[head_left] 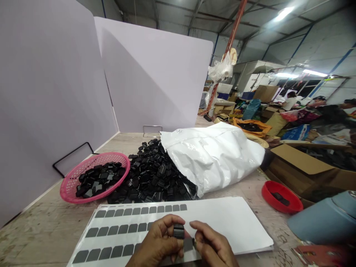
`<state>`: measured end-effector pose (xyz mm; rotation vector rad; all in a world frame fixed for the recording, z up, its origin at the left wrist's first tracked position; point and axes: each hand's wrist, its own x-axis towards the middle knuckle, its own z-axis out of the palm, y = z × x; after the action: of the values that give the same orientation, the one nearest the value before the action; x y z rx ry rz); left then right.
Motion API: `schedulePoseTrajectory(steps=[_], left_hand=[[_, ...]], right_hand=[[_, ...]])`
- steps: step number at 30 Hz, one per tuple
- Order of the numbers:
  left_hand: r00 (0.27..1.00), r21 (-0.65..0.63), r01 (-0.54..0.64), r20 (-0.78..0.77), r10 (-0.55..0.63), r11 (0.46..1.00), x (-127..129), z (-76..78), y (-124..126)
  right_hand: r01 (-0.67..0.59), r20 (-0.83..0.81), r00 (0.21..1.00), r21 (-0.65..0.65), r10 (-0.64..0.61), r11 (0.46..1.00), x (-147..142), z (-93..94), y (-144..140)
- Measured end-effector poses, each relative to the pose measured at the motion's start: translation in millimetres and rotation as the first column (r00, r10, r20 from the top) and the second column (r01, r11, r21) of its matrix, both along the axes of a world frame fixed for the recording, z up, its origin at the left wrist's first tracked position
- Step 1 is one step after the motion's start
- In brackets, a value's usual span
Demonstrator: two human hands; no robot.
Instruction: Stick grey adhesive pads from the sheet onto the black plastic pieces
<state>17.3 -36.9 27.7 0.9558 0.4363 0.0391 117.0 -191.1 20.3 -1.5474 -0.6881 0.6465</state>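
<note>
My left hand (162, 239) is closed around a small black ribbed plastic piece (178, 231), held up between thumb and fingers. Just to its right, my right hand (211, 243) has thumb and fingers pinched together, with a small dark bit at their tips. A grey rounded patch (188, 244) shows beside those fingertips; whether it is held or lies on the sheet, I cannot tell. Below both hands is a stack of white sheets (236, 222), the top one bearing rows of grey sticker-like patches (116, 251). My left hand covers part of these rows.
Behind the sheets, black plastic pieces (155, 174) spill from a white bag (217, 155). More fill a pink basket (126, 174) at left. On the right are a red bowl (294, 207), a blue-grey bottle (319, 218) and a cardboard box (300, 159). White panels (155, 74) stand behind.
</note>
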Motion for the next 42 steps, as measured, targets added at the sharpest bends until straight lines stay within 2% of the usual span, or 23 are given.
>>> schedulePoseTrajectory(steps=[2,5,8,10,16,23,29,32,35,38,40,42], left_hand=[[1.000,-0.032,0.005,-0.010,-0.005,0.999,0.5,1.6,-0.5],[0.999,-0.076,0.037,-0.012,-0.038,0.996,1.5,-0.6,-2.3],[0.999,-0.109,0.036,-0.013,-0.038,0.993,2.8,-5.5,-3.3],[0.999,-0.102,0.039,-0.014,-0.040,0.994,3.4,-8.6,-3.0],[0.999,-0.058,0.054,-0.002,-0.054,0.997,3.3,-12.7,-2.4],[0.998,-0.040,0.053,-0.025,-0.054,0.998,4.8,-12.2,-1.4],[0.998,0.033,0.066,0.016,-0.067,0.997,2.9,-23.3,-1.6],[0.998,0.117,0.031,0.045,-0.037,0.993,3.2,-23.3,2.8],[0.998,0.255,-0.061,0.006,0.061,0.965,4.1,-9.3,14.2],[0.990,0.346,-0.124,-0.026,0.142,0.930,8.1,7.5,24.1],[0.994,0.342,-0.077,-0.048,0.099,0.937,14.2,10.3,24.0],[0.997,0.323,0.026,-0.080,0.000,0.946,22.0,4.8,18.1]], right_hand=[[0.077,0.230,0.970,0.037,-0.083,0.996,1.2,-2.6,2.0],[0.084,0.518,0.846,0.106,-0.127,0.991,0.6,-12.0,8.1],[0.037,0.695,0.714,0.084,-0.085,0.996,0.0,-18.9,12.8],[-0.001,0.757,0.653,0.042,-0.032,0.999,0.4,-19.6,13.4],[-0.041,0.804,0.592,-0.043,0.059,0.998,1.9,-18.6,9.7],[-0.057,0.804,0.586,-0.082,0.100,0.995,6.2,-18.2,9.5],[-0.102,0.791,0.581,-0.166,0.194,0.981,2.7,-11.0,12.3],[-0.050,0.787,0.587,-0.197,0.188,0.979,1.4,-10.4,11.9],[0.101,0.769,0.628,-0.231,0.118,0.968,9.3,-9.5,1.8],[0.278,0.763,0.641,-0.335,0.086,0.900,21.0,-7.6,-13.5],[0.300,0.776,0.603,-0.434,0.184,0.849,24.5,-7.0,-19.5],[0.277,0.797,0.519,-0.497,0.307,0.822,22.9,-7.8,-19.5]])
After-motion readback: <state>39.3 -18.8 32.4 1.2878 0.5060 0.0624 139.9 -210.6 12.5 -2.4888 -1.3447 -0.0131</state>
